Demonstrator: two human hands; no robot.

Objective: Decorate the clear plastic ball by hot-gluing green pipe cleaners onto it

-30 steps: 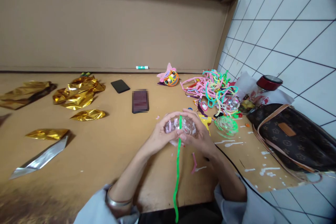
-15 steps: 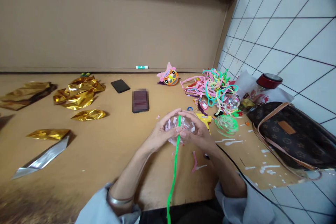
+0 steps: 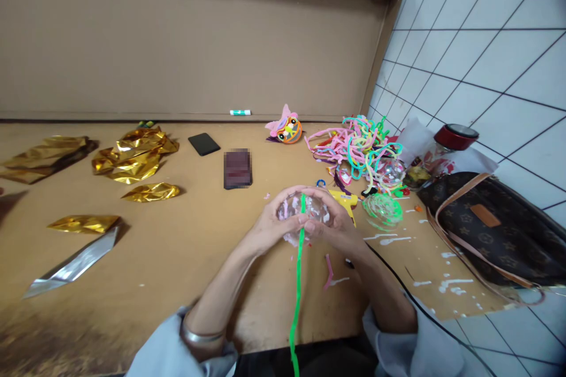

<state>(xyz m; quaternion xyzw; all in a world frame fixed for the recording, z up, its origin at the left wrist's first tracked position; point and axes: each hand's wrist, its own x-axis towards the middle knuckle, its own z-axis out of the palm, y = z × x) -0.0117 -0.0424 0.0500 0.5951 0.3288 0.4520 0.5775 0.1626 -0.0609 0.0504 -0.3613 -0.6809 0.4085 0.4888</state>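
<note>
Since half a second ago, the loose lower end of the fuzzy bright-green strip [image 3: 298, 288] has swung to the right; its upper part lies over the clear, rounded plastic ball [image 3: 316, 211] with pink pieces on it. Left hand [image 3: 270, 225] and right hand [image 3: 338, 225] grasp the ball from both sides, thumbs meeting on its near face by the strip. Whether the ball rests on the table cannot be told.

Just right of the ball, close against the right hand and partly hidden by it, lies a yellow plastic glue gun [image 3: 346, 202]; a thin black cable [image 3: 409, 285] passes by the right forearm. Farther right of the ball sits a clear round piece lined with green [image 3: 382, 211]. Beyond it to the right are a tangled heap of pink, turquoise and yellow fuzzy strips [image 3: 349, 144], a clear jar with a dark-red lid [image 3: 455, 136] and a brown patterned bag with tan straps [image 3: 508, 241]. Straight beyond the ball stands a pink-and-orange ornament with eyes [image 3: 289, 129]. Crumpled gold foil [image 3: 132, 156] lies well left of the ball.

Under all this spreads a tan tabletop [image 3: 186, 259], white-smeared to the ball's right. Behind rises a brown cardboard panel [image 3: 190, 41]; rightward, a white tiled wall [image 3: 477, 53].
</note>
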